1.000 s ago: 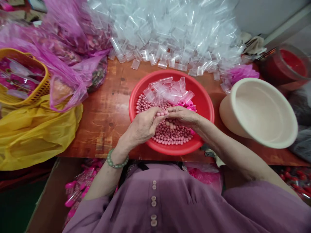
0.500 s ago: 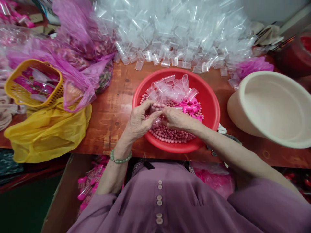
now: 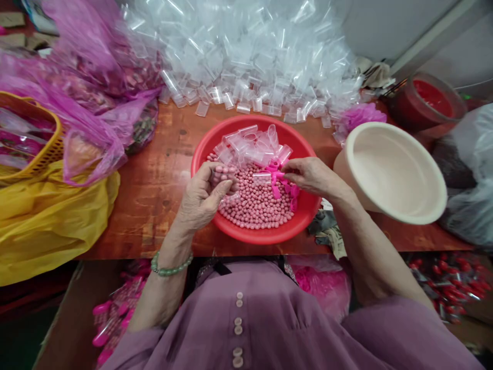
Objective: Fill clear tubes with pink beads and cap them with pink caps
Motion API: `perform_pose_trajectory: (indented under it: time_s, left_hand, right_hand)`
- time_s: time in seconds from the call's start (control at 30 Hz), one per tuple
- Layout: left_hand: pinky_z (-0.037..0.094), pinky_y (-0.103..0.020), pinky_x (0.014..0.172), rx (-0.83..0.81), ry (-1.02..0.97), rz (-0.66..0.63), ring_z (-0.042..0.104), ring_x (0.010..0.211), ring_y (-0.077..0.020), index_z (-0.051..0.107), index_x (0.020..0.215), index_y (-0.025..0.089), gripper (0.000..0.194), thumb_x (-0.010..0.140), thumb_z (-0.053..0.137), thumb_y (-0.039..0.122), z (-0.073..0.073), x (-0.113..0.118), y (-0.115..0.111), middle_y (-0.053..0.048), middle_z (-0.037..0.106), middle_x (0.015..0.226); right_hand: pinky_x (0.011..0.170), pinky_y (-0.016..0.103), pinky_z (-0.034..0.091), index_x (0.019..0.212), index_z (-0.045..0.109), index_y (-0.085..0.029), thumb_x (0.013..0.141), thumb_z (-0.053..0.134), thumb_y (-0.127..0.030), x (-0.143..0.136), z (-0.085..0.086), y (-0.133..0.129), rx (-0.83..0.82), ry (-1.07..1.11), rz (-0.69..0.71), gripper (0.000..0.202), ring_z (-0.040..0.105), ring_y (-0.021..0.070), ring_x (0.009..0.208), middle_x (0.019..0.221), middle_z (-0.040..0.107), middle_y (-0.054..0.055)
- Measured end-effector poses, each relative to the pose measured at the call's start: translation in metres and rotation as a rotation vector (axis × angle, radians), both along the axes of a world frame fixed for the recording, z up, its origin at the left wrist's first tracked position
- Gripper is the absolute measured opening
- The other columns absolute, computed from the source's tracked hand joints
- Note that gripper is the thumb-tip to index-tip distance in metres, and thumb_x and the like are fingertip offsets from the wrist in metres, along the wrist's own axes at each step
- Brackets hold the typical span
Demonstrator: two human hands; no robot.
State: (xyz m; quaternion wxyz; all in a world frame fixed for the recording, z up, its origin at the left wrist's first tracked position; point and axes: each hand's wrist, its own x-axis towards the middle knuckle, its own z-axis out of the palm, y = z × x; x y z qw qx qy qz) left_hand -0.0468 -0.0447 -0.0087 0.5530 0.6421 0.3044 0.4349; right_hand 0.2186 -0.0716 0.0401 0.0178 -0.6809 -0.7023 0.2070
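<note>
Over the left side of a red basin (image 3: 252,235), my left hand (image 3: 204,198) is closed around a clear plastic tube of pink beads (image 3: 224,173). My right hand (image 3: 311,177) is at the basin's right side, its fingertips pinched on a bright pink plastic cap (image 3: 280,176) among several like it. Loose pink beads (image 3: 258,203) cover the basin floor. Behind them lies a heap of empty clear tubes (image 3: 250,146). Another clear tube with beads (image 3: 262,178) rests on the beads between my hands.
A large pile of clear tubes (image 3: 239,56) fills the back of the table. To the right stands a cream basin (image 3: 393,159). Purple bags (image 3: 96,123), a yellow basket (image 3: 48,149) and a yellow bag (image 3: 57,221) are on the left. Rags (image 3: 327,226) lie by the red basin.
My hands, together over the basin before, are now apart. My right hand has moved right to the pink caps, while my left keeps the tube of beads. The view has shifted right.
</note>
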Motion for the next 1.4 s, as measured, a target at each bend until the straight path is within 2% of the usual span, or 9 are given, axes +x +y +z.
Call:
perform_pose_trajectory:
  time_s: [0.1, 0.23, 0.37, 0.47, 0.63, 0.73, 0.97, 1.27, 1.4]
  left_hand:
    - [0.06, -0.028, 0.077, -0.008, 0.002, -0.021, 0.069, 0.079, -0.0119, 0.056, 0.107, 0.019, 0.021, 0.089, 0.061, 0.028, -0.001, 0.009, -0.005, -0.004, 0.068, 0.102]
    - [0.058, -0.031, 0.082, 0.011, 0.073, -0.019, 0.068, 0.089, -0.0153, 0.06, 0.103, 0.017, 0.019, 0.087, 0.064, 0.026, -0.007, 0.016, -0.007, -0.004, 0.068, 0.098]
    - [0.056, -0.031, 0.082, -0.058, 0.073, -0.023, 0.067, 0.086, -0.0149, 0.059, 0.1, 0.017, 0.018, 0.085, 0.064, 0.027, -0.009, 0.017, -0.008, -0.004, 0.068, 0.093]
    - [0.056, -0.03, 0.083, -0.143, -0.012, -0.051, 0.067, 0.088, -0.0147, 0.058, 0.098, 0.017, 0.02, 0.082, 0.066, 0.027, -0.006, 0.022, -0.011, -0.004, 0.068, 0.093]
    - [0.057, -0.029, 0.077, -0.376, -0.16, -0.181, 0.066, 0.076, -0.0128, 0.054, 0.095, 0.018, 0.026, 0.078, 0.07, 0.03, 0.004, 0.031, -0.021, -0.001, 0.065, 0.082]
    - [0.055, -0.026, 0.072, -0.463, -0.2, -0.23, 0.063, 0.07, -0.0111, 0.054, 0.097, 0.018, 0.034, 0.076, 0.074, 0.034, 0.009, 0.033, -0.027, 0.001, 0.063, 0.077]
    - [0.048, -0.023, 0.063, -0.557, -0.257, -0.26, 0.058, 0.065, -0.0093, 0.056, 0.095, 0.014, 0.046, 0.069, 0.082, 0.042, 0.01, 0.033, -0.026, 0.002, 0.061, 0.074]
    - [0.044, -0.021, 0.063, -0.531, -0.237, -0.272, 0.051, 0.066, -0.006, 0.057, 0.089, 0.013, 0.04, 0.068, 0.083, 0.036, 0.012, 0.036, -0.028, 0.005, 0.053, 0.072]
    - [0.046, -0.021, 0.064, -0.567, -0.242, -0.265, 0.053, 0.066, -0.0064, 0.061, 0.095, 0.011, 0.045, 0.065, 0.085, 0.035, 0.011, 0.036, -0.026, 0.005, 0.055, 0.073]
  right_hand:
    - [0.075, 0.03, 0.044, 0.094, 0.072, -0.016, 0.091, 0.058, -0.027, -0.006, -0.005, -0.007, -0.1, -0.156, 0.056, 0.018, 0.067, 0.0222, 0.085, 0.093, 0.075, 0.01]
    - [0.072, 0.034, 0.046, 0.111, 0.065, -0.011, 0.091, 0.062, -0.04, -0.033, -0.022, -0.015, -0.161, -0.385, -0.007, 0.036, 0.068, 0.0324, 0.097, 0.104, 0.073, 0.02]
    - [0.075, 0.035, 0.048, 0.117, 0.061, -0.011, 0.093, 0.055, -0.027, -0.036, -0.031, -0.02, -0.145, -0.345, -0.023, 0.03, 0.069, 0.0315, 0.097, 0.104, 0.073, 0.02]
    - [0.08, 0.036, 0.049, 0.111, 0.062, -0.014, 0.091, 0.053, -0.025, -0.024, -0.031, -0.025, -0.038, -0.096, -0.053, 0.024, 0.068, 0.0274, 0.092, 0.1, 0.073, 0.015]
    - [0.077, 0.03, 0.052, 0.104, 0.061, -0.021, 0.086, 0.063, -0.042, -0.018, -0.031, -0.031, 0.134, 0.811, -0.254, 0.027, 0.066, 0.0176, 0.082, 0.091, 0.07, 0.003]
    - [0.076, 0.029, 0.054, 0.103, 0.063, -0.024, 0.078, 0.074, -0.045, -0.032, -0.028, -0.033, 0.154, 1.127, -0.348, 0.034, 0.068, 0.0158, 0.082, 0.089, 0.071, 0.001]
    - [0.073, 0.028, 0.055, 0.091, 0.073, -0.025, 0.065, 0.088, -0.04, -0.057, -0.022, -0.028, 0.34, 1.253, -0.346, 0.034, 0.065, 0.0125, 0.073, 0.081, 0.071, -0.002]
    - [0.072, 0.032, 0.06, 0.102, 0.068, -0.026, 0.067, 0.086, -0.037, -0.057, -0.028, -0.027, 0.157, 1.516, -0.411, 0.042, 0.069, 0.0136, 0.066, 0.086, 0.072, -0.003]
    - [0.075, 0.032, 0.06, 0.105, 0.063, -0.028, 0.066, 0.084, -0.032, -0.056, -0.03, -0.027, 0.2, 1.527, -0.431, 0.045, 0.068, 0.0133, 0.069, 0.082, 0.07, -0.005]
